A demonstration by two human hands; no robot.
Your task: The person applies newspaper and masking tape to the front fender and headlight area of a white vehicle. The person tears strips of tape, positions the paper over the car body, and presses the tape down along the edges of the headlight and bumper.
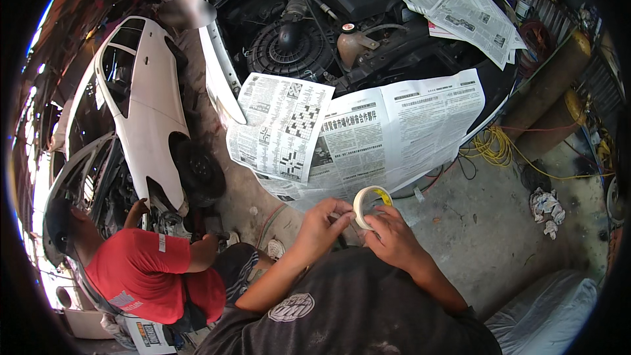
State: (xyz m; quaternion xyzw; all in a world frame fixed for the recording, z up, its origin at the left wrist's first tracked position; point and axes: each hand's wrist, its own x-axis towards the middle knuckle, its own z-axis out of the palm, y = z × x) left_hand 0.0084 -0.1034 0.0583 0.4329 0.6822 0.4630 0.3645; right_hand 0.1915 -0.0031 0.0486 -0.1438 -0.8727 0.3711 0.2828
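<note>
1. Your right hand [394, 240] holds a roll of masking tape [369, 205] in front of your chest, its grip clamped on the roll's lower edge.
2. Your left hand [322, 227] meets the roll from the left, its fingertips [343, 213] pinched together at the tape's rim.
3. Just beyond the roll, newspaper sheets [368, 135] lie draped over the front of a car's open engine bay [315, 33].
4. More newspaper [470, 20] lies farther back on the right.
5. To your left, a person in a red shirt [141, 273] crouches beside a white car [141, 98].
6. Yellow cable [490, 148] lies coiled on the concrete floor [480, 236].
</note>
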